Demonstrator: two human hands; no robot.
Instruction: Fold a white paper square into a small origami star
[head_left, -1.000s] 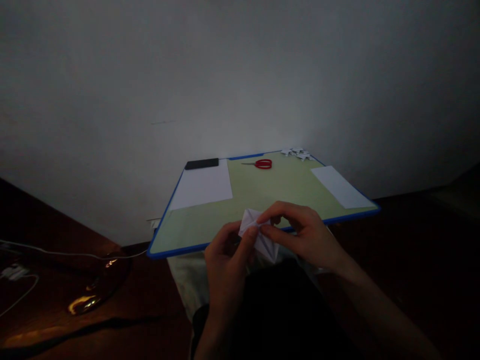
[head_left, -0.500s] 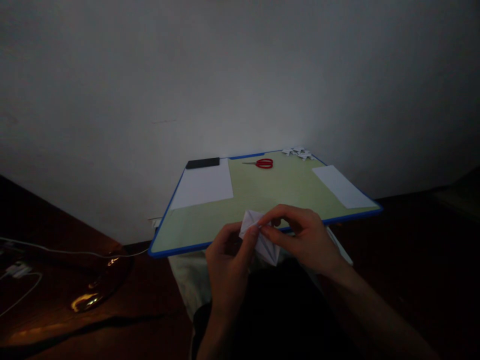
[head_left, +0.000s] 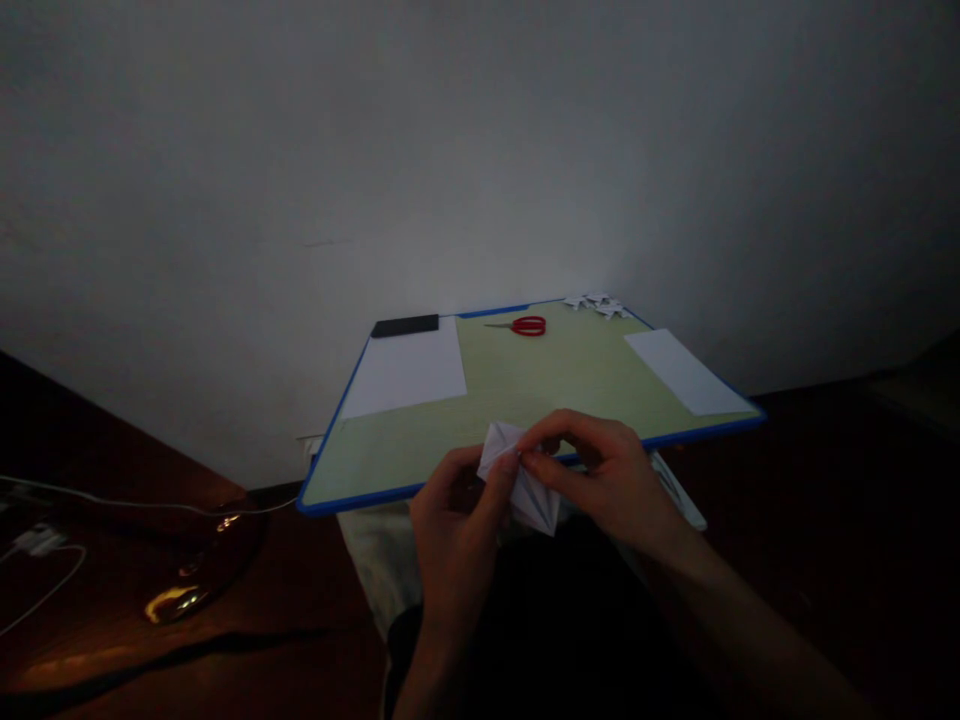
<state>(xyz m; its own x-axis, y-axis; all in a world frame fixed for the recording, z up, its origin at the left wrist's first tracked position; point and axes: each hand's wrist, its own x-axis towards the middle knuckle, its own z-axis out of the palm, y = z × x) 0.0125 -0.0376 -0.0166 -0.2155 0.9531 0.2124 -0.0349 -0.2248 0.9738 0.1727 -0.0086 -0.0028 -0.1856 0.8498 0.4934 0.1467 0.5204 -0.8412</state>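
Pinching the folded paper (head_left: 536,502) between both hands, I held it just in front of the near edge of the table (head_left: 551,375). My left hand (head_left: 456,520) was closed on its left side, the thumb lying over the middle of the paper and pointing up toward the far side; the fingers beneath were partly hidden, so I could not tell exactly how they pressed. My right hand (head_left: 613,478) had its index finger and thumb drawn together at the paper's middle, their tips right by my left thumb's tip. One pale corner stuck up past my left thumb, and the creased, pointed end slanted down below my right thumb, between my palms.

On the tabletop beyond, the red-handled scissors (head_left: 528,326) lay near the far edge, blades pointing left. To their left was a large white sheet (head_left: 411,372) with a dark flat slab (head_left: 405,326) across its far end. The little folded paper shapes (head_left: 600,306) sat clustered at the far right corner, and a narrower white sheet (head_left: 686,372) lay along the right edge.
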